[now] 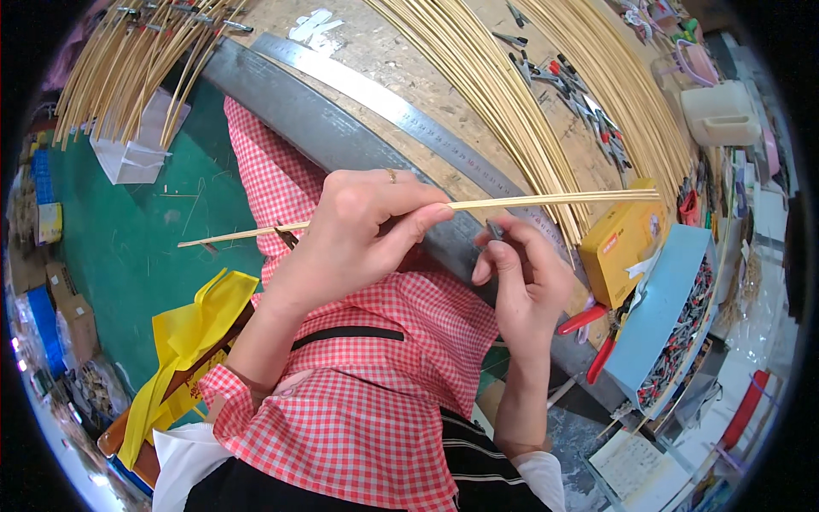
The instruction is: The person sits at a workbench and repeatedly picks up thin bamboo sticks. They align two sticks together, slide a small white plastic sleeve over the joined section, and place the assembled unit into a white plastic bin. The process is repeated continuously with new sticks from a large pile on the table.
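Observation:
My left hand (363,226) is closed around a thin bundle of pale bamboo strips (554,200), pinched between thumb and forefinger. The bundle lies nearly level across my lap, its right end reaching over the bench. A dark clip (287,237) sits on the strips just left of that hand. Just below the bundle, my right hand (533,286) has its fingers curled, with a small dark clip (494,229) at the fingertips, apart from the strips. A red checked apron (358,427) covers my lap.
Along the wooden bench lie a steel ruler (409,124), long bamboo strips (486,94) and scattered clips (589,111). A yellow box (623,243), a blue box (653,316) full of clips and red-handled pliers (601,358) stand right. More clipped strips (136,77) overhang far left.

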The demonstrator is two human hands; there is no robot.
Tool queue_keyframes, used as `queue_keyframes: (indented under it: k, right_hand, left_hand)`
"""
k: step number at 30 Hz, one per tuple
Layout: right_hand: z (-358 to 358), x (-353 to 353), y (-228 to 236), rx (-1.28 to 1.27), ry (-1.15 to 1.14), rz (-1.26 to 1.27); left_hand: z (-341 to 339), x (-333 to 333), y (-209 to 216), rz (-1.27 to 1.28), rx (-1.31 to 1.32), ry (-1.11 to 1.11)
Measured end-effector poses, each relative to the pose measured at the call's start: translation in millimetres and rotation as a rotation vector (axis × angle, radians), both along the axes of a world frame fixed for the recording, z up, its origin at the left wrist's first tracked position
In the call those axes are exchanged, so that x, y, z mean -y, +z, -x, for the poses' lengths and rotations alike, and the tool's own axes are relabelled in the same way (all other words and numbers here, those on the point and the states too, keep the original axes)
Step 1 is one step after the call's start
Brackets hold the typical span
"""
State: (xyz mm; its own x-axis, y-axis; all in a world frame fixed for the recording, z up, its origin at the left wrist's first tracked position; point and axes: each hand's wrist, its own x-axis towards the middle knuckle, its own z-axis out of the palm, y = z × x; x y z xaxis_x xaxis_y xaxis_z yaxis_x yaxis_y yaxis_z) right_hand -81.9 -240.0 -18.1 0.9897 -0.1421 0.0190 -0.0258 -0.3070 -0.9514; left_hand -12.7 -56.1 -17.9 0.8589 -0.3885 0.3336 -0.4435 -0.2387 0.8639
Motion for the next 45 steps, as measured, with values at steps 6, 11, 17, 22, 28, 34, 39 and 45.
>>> queue_keyframes:
  k: [6, 11, 17, 22, 28, 34, 39, 45]
  right_hand:
    - [5.0, -19.2, -4.7, 0.014, -0.064, -0.225]
    - [5.0, -21.1, -5.4, 0.052, -0.091, -0.244]
    - [7.6, -22.8, -3.2, 0.011, -0.070, -0.262]
    - [5.9, -16.2, -3.7, 0.150, -0.083, -0.388]
    - [8.3, 7.1, -7.6, 0.289, -0.007, -0.618]
    - [16.7, 58.4, 2.7, 0.347, -0.399, -0.580]
    - [40.1, 153.3, 14.7, 0.506, -0.276, -0.966]
    - [73.7, 222.5, 16.6, 0.646, -0.300, -1.160]
  left_hand:
    - [2.7, 1.7, 0.2, 0.007, 0.014, -0.016]
    - [4.3, 5.2, -0.5, 0.026, 0.016, -0.025]
    - [3.3, 2.5, 0.7, 0.014, 0.003, -0.042]
    - [1.1, -1.5, 1.4, 0.015, -0.039, -0.131]
    - [3.7, 0.1, 7.4, 0.029, -0.176, -0.314]
    - [-7.0, -15.9, 10.4, -0.005, -0.007, -0.152]
    - [-26.7, -77.5, 43.1, -0.172, 0.061, 0.074]
    - [-42.7, -130.3, 33.9, -0.322, 0.077, 0.347]
